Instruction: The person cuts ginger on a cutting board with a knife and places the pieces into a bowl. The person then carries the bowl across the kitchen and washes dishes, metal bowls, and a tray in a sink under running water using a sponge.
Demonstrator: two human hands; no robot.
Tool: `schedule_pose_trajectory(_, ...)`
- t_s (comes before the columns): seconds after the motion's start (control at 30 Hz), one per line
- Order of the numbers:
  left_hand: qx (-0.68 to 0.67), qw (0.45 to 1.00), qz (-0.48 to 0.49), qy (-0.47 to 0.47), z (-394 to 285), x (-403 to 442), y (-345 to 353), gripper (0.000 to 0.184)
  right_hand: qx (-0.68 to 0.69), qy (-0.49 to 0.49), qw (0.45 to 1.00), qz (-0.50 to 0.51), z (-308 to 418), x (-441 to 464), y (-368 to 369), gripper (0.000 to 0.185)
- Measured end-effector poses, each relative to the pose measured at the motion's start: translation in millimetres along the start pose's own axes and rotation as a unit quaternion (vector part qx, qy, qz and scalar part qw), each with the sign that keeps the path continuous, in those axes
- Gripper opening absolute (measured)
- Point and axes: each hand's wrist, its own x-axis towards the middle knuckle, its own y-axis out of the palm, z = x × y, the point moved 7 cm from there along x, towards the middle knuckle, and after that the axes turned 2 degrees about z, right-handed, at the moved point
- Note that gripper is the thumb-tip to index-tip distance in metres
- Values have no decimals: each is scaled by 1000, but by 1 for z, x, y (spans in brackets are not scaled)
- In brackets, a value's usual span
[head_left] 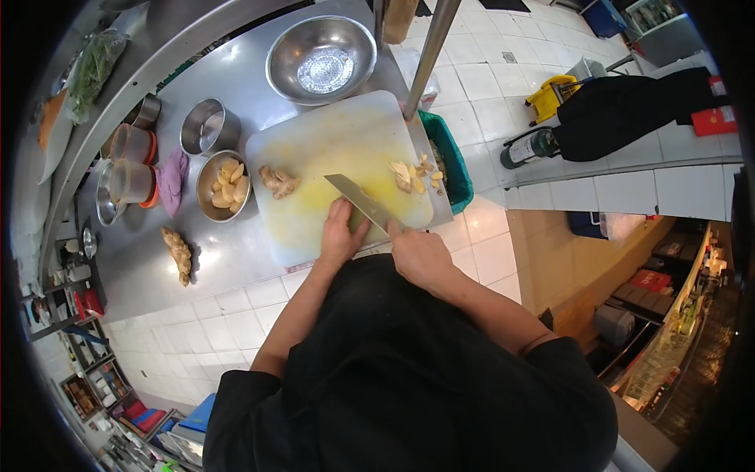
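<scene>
One knife (pixel 359 200) in R hand (pixel 419 255), blade nr L hand (pixel 339 234), over bd (pixel 346 130)

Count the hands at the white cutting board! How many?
2: the left hand is at the cutting board, beside the knife; the right hand grips that knife. None look hidden there.

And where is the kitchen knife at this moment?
In the head view's centre, the kitchen knife is in the right hand, over the white cutting board, beside the left hand.
</scene>
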Motion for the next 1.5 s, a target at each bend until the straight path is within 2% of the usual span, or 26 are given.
schedule_pose_trajectory(0.07, 8, 1000, 1, 9, -2, -1, -2, 50, -1, 28, 998, 49, 2, -14, -7, 30)
schedule_pose_trajectory(0.2, 8, 1000, 4, 19, -5, 0, -2, 49, 35, 20, 997, 66, 3, -31, -15, 31)
schedule_pose_trajectory(0.27, 8, 1000, 1, 18, -7, -1, -3, 49, 8, 46, 998, 49, -2, -25, -3, 29)
schedule_pose_trajectory(0.4, 10, 1000, 2, 9, -2, -1, -1, 48, 9, 18, 1000, 6, -5, 0, -1, 25)
schedule_pose_trajectory(0.47, 20, 1000, -5, 15, 0, -1, -1, 48, 49, 33, 997, 55, -8, 1, -3, 29)
schedule_pose_trajectory(0.6, 4, 1000, -18, 12, -7, 2, -2, 49, 72, 26, 995, 59, -28, 3, 1, 31)
schedule_pose_trajectory(0.67, -7, 1000, -13, 5, -7, 2, -3, 49, 185, -17, 982, -15, -52, 36, 22, 24)
schedule_pose_trajectory(0.8, -4, 1000, -11, 21, -4, 2, -4, 49, 176, -79, 981, -16, -72, 74, 23, 23)
schedule_pose_trajectory(0.87, 1, 1000, -9, 25, -9, 4, -5, 48, 174, -16, 985, 2, -62, 58, 7, 25)
schedule_pose_trajectory(0.9, 3, 1000, -11, 28, -12, 6, -5, 47, 173, -16, 985, 1, -52, 46, -3, 25)
schedule_pose_trajectory(0.97, 6, 1000, -3, 18, -9, 5, -4, 46, 54, 9, 998, 14, -33, 16, -13, 20)
schedule_pose_trajectory(1.1, -17, 999, 19, -28, -4, 3, -4, 43, 21, 29, 999, 41, -27, 0, -14, 19)
schedule_pose_trajectory(1.17, -5, 1000, 11, -18, -4, 3, -2, 42, 6, 7, 1000, 13, -29, 15, -13, 19)
schedule_pose_trajectory(1.27, 16, 1000, -4, 6, -11, 4, -3, 42, 19, -9, 1000, 3, -37, 53, 5, 19)
schedule_pose_trajectory(1.43, 7, 999, 1, 42, -21, 9, -4, 44, 91, 18, 995, -29, -43, 38, 13, 19)
schedule_pose_trajectory(1.5, 45, 996, 4, 74, -23, 10, 0, 47, 109, 24, 993, -37, -39, 24, 10, 19)
